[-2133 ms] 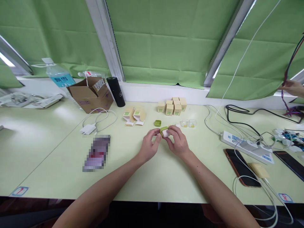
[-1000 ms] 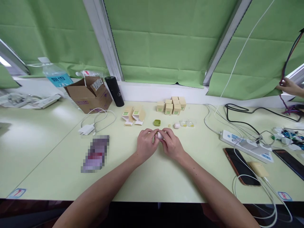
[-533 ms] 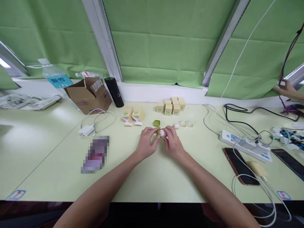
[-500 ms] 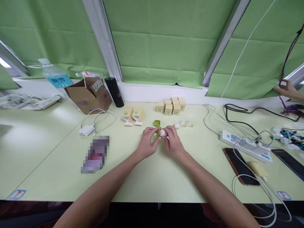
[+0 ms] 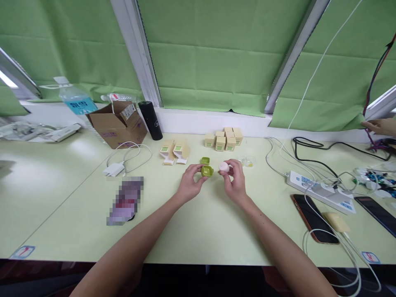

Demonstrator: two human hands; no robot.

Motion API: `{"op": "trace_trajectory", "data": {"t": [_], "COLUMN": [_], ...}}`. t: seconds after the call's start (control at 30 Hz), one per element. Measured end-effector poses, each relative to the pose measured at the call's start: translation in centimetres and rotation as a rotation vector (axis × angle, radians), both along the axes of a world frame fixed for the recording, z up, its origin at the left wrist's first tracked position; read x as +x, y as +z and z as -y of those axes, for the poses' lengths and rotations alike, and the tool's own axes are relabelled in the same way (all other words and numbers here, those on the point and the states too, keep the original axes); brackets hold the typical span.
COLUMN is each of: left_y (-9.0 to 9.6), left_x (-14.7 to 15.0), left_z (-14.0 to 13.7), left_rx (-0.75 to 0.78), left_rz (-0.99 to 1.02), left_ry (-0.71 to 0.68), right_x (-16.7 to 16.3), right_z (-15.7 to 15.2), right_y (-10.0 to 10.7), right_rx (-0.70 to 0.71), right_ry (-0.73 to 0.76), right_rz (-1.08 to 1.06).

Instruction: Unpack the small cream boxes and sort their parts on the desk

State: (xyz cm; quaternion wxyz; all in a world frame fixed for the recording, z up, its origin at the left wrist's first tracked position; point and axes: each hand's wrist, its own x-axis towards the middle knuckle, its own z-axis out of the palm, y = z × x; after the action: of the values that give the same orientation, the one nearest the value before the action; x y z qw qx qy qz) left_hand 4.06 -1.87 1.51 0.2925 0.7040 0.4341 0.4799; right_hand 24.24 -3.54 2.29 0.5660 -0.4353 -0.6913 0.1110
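My left hand (image 5: 191,181) pinches a small green square case (image 5: 207,171) between thumb and fingers, its hollow side facing me. A short way to the right, my right hand (image 5: 234,180) grips a small pale pink rounded piece (image 5: 224,166), whose exact kind I cannot make out. Just behind the case, a second green square tray (image 5: 205,160) lies on the table. Clear plastic pieces with yellow spots (image 5: 248,161) lie beyond my right hand, which partly hides them.
Small cream boxes (image 5: 229,143) stand in a cluster at the back; two opened ones (image 5: 181,152) are left of them. A carton (image 5: 122,128), black bottle (image 5: 150,120), charger (image 5: 114,169), power strip (image 5: 320,191) and phone (image 5: 314,218) surround the area. Another person's hand (image 5: 380,126) is far right.
My hands have drawn apart. The pale pink piece has come out of the green case and moved right in my right hand, while the case stays in my left.
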Motion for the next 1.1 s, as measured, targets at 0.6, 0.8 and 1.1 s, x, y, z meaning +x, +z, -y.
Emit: {"op": "trace_trajectory", "data": {"t": [0.6, 0.8, 1.1], "left_y": [-0.2, -0.2, -0.2], "left_x": [-0.1, -0.1, -0.1], "left_z": [-0.4, -0.4, -0.3], "left_rx": [-0.016, -0.026, -0.022], "left_rz": [0.005, 0.013, 0.015], "left_ry": [0.137, 0.130, 0.118], "right_x": [7.3, 7.5, 7.6], "right_z": [-2.7, -2.8, -2.7], "right_y": [-1.0, -1.2, -1.0], "right_rx": [0.025, -0.030, -0.101], "right_ry": [-0.233, -0.272, -0.256], "right_rz": [0.700, 0.741, 0.763]}}
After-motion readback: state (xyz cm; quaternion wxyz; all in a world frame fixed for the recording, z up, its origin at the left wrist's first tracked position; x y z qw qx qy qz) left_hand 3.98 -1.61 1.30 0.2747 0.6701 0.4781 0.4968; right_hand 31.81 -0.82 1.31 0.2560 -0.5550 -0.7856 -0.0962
